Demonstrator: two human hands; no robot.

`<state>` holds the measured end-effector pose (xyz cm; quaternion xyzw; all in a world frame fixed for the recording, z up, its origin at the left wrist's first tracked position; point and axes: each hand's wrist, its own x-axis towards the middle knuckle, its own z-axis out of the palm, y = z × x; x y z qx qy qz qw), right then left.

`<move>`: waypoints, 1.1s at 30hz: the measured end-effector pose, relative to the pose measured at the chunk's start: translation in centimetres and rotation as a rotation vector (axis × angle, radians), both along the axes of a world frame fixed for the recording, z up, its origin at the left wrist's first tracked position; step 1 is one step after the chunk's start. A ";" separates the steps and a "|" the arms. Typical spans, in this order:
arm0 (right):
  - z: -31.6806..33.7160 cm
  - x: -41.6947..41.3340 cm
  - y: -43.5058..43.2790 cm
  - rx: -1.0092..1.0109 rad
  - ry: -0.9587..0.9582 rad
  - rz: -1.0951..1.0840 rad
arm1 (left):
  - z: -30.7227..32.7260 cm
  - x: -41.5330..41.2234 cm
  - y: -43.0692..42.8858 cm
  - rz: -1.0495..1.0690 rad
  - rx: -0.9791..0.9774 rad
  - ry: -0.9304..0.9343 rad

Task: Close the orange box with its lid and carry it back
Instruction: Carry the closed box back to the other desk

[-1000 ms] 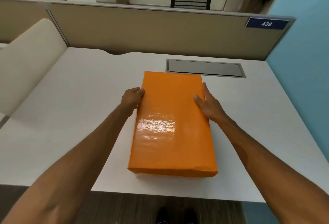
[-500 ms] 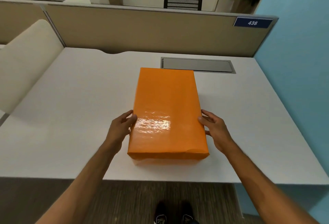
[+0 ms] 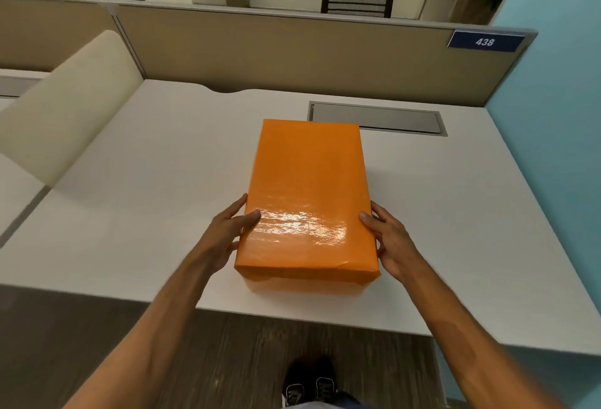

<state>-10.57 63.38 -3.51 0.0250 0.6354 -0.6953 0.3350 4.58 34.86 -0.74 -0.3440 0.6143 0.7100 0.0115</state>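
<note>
The orange box (image 3: 307, 194) stands on the white desk (image 3: 140, 200) with its glossy lid fully on, its near end close to the desk's front edge. My left hand (image 3: 227, 229) clasps the box's left side near the front, thumb on the lid. My right hand (image 3: 388, 239) clasps the right side opposite it, thumb on the lid's edge. The fingers of both hands are partly hidden behind the box walls.
A grey cable hatch (image 3: 377, 119) is set into the desk behind the box. A beige partition (image 3: 292, 50) with a blue "438" tag (image 3: 485, 41) closes the back. A blue wall (image 3: 553, 148) stands at the right, a cream divider (image 3: 65, 109) at the left. My shoes (image 3: 309, 386) show on the dark floor.
Both hands slid from the box's middle down to its near end and now hold its sides. The view has backed away from the desk, showing more floor.
</note>
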 end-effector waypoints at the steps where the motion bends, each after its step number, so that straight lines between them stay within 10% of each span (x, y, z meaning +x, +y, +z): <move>1: 0.1 -0.2 -0.2 -0.002 0.004 0.019 | 0.1 0.1 0.0 0.012 -0.002 0.002; 33: 3.4 0.7 -22.1 -0.058 0.049 0.294 | 3.3 7.4 -17.4 0.334 -0.166 0.074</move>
